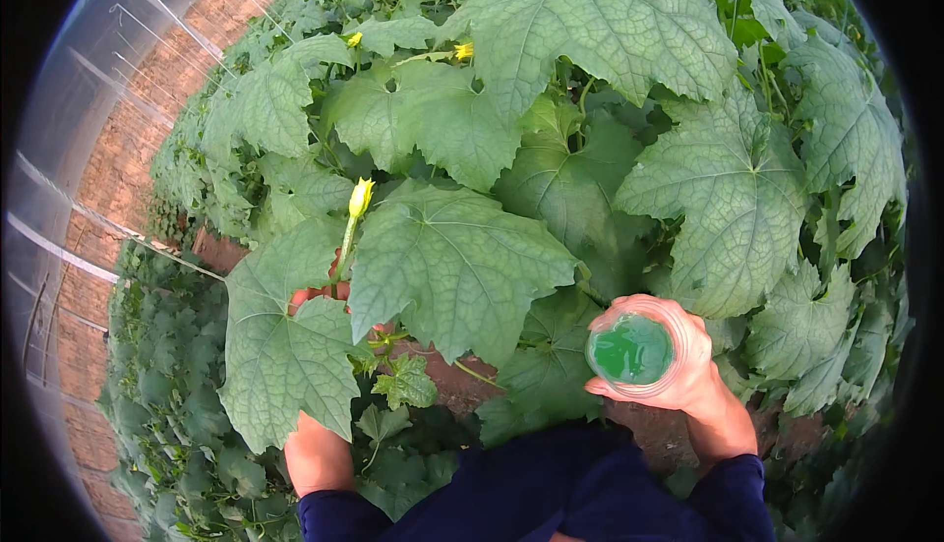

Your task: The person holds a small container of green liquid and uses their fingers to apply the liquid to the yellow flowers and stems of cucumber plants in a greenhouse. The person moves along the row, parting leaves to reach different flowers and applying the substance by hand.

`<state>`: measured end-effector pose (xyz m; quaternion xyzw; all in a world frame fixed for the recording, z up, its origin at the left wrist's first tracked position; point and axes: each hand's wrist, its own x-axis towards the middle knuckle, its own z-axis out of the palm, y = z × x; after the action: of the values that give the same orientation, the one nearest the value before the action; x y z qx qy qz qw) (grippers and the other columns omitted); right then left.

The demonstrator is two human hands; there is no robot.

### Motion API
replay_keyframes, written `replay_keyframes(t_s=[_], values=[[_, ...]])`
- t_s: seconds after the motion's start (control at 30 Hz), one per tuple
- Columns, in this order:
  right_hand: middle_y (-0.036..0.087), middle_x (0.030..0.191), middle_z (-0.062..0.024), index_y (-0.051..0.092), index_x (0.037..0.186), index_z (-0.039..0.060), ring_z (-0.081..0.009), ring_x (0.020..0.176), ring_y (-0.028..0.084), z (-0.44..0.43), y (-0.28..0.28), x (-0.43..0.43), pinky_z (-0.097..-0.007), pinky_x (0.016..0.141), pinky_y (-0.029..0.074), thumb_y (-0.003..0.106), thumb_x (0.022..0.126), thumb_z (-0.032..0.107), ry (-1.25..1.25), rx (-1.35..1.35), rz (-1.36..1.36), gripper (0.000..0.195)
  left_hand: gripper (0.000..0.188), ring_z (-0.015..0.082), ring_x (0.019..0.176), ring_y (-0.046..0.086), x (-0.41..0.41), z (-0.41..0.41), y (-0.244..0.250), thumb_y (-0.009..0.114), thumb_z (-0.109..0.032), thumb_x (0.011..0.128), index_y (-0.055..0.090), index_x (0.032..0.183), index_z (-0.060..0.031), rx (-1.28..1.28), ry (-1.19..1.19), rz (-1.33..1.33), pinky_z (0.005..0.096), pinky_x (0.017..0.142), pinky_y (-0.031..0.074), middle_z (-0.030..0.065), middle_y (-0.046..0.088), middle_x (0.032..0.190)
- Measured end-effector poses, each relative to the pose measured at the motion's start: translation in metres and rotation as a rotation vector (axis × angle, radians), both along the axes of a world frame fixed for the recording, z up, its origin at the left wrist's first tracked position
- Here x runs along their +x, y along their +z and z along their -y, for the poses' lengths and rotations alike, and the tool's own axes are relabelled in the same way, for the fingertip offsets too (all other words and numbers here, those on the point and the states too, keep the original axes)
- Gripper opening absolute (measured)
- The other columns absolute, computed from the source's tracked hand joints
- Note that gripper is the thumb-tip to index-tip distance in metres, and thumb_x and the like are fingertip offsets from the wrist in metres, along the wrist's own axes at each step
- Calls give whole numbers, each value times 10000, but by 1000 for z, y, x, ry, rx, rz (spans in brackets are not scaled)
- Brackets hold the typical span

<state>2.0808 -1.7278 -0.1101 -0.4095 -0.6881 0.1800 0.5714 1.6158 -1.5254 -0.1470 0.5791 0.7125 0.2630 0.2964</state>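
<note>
My left hand (301,300) is mostly hidden behind broad lobed leaves; only parts of its fingers show, around the lower end of a slim young gourd (345,245). This gourd stands upright and carries a closed yellow flower (361,197) at its tip. In my right hand (693,354) is an open clear jar (670,354) with bright green liquid (632,350) inside, seen from above. A large gourd leaf (457,262) hangs between the two hands. Another leaf (295,365) covers most of my left wrist.
Dense gourd vines (575,173) fill the space ahead and to the right. Yellow flowers (463,51) show farther back. At left, a cord (177,253) runs toward the leaves, before clear plastic sheeting (55,129) and a brown earthen wall (125,151). Small leaves (405,382) hang low between my arms.
</note>
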Motion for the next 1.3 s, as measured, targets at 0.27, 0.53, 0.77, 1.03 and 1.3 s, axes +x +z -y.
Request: replay_keyframes(t_s=[0.27,0.53,0.77,1.03,1.3], values=[[686,1001,-142,563,1172,-54,-227,860,693,19,0,15,-337,789,564,957,550,223,-72,-19,47,786,295,198,771,608,34,82,-11,561,-67,955,494,1224,35,381,175,196,309,687,487,148,639,954],[697,981,-164,541,1175,-79,-249,863,700,30,-15,55,-333,768,565,916,625,168,208,26,-146,711,201,159,583,512,193,255,75,547,-158,966,580,982,39,1036,-335,422,285,491,437,154,599,903],[704,911,-168,545,1143,-86,-272,793,709,48,-23,91,-349,707,575,909,631,174,262,29,-130,680,145,240,966,643,365,164,90,583,-28,926,658,1004,68,749,-692,252,292,838,503,168,643,1122],[696,942,-195,546,1148,-82,-288,838,708,66,-15,90,-368,736,577,909,614,137,365,-28,-143,682,390,472,1277,390,392,8,82,600,-8,828,497,1193,81,1125,-201,-164,494,1021,350,327,425,1329],[690,1013,-189,542,1199,-32,-297,900,701,45,12,51,-392,773,575,917,596,154,360,-125,-119,734,445,355,1069,537,353,-39,65,674,-295,822,571,1167,-33,687,-51,-629,485,862,361,190,604,1092]])
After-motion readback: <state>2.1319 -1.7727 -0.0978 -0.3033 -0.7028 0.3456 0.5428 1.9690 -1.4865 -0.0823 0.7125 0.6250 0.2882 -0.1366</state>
